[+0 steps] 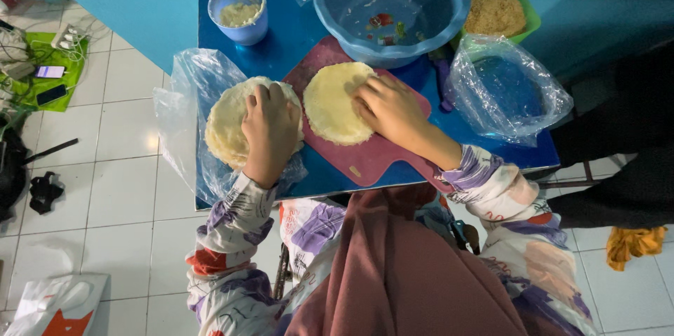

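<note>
Left hand (270, 129) lay flat, fingers spread, gripping nothing, on wrapper stack (232, 122) left of cutting board (379, 153). Right hand (390, 111), open, pressed single wrapper (333, 101) on board. Looked thin, limp, tearable; best lifted by edge.

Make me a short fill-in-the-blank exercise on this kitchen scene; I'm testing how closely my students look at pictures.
1. The left hand rests on a stack of thin round wrappers that lies on a clear ____ bag.
2. The right hand touches a single wrapper lying on the ____ cutting board.
3. The large blue bowl stands ____ the cutting board, farther from the person.
4. The small blue cup holds a pale ____.

Missing words: plastic; pink; behind; paste
</note>
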